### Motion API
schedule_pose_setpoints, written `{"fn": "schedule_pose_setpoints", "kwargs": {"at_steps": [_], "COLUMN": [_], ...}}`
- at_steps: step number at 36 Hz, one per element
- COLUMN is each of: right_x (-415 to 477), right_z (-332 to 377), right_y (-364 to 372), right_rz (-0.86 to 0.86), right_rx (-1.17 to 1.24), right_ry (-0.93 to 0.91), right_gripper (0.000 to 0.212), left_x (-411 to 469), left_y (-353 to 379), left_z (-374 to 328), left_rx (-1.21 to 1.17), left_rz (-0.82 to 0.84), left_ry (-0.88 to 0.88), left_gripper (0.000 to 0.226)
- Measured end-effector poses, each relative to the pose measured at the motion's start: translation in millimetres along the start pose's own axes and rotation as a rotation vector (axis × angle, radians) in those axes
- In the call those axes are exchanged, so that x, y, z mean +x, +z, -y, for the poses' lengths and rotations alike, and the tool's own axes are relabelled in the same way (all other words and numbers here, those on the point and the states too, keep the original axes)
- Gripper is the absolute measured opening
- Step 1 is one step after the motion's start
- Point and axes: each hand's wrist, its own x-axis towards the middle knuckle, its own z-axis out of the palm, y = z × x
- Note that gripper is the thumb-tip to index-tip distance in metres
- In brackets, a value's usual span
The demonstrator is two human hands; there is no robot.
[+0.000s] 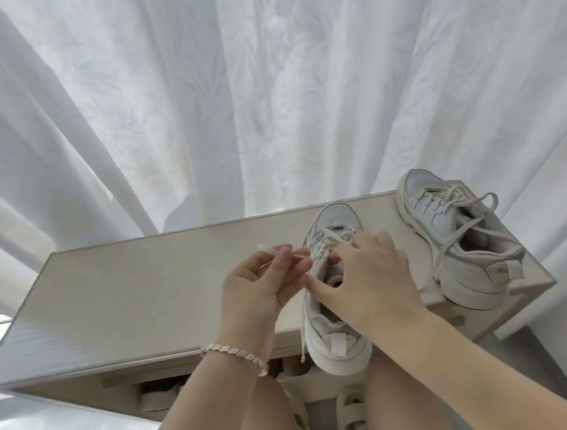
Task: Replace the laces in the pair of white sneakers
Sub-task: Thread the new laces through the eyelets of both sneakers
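Presently, head view, the only view on record.

- **Near sneaker** (338,345): white, toe pointing away. It sits at the front edge of the shelf top (145,295) with its heel overhanging.
- **Lace** (271,248): flat, with one free end leading out to the left and another tail hanging past the heel.
- **Left hand** (257,285): thumb and fingers pinch the free end just behind its tip.
- **Right hand** (366,276): fingers bent down over the eyelet rows, thumb along the collar. Whether they nip a lace or merely steady the shoe cannot be told.
- **Far sneaker** (455,234): to the right on the same top, laced, ends loose.
- **Handling, by judgement:** the lace is limp and light, best held at the stiff tip. The shoe is soft-sided, light and apt to slide, so brace the upper.
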Motion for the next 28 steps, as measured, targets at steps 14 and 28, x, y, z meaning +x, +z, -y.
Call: {"fn": "schedule_pose_setpoints", "kwargs": {"at_steps": [14,28], "right_x": [-7,-12], "right_z": [-30,-39], "right_y": [21,21], "right_rz": [-0.232,-0.187], "right_rx": [0.359,0.575], "right_ry": [-0.014,-0.071], "right_gripper": [0.014,0.010], "left_x": [-2,-3], "left_y": [8,10], "left_z": [46,57], "left_rx": [0.335,0.333], "left_rz": [-0.084,-0.160], "left_ry": [0.302,0.301], "left_gripper": [0.015,0.021]}}
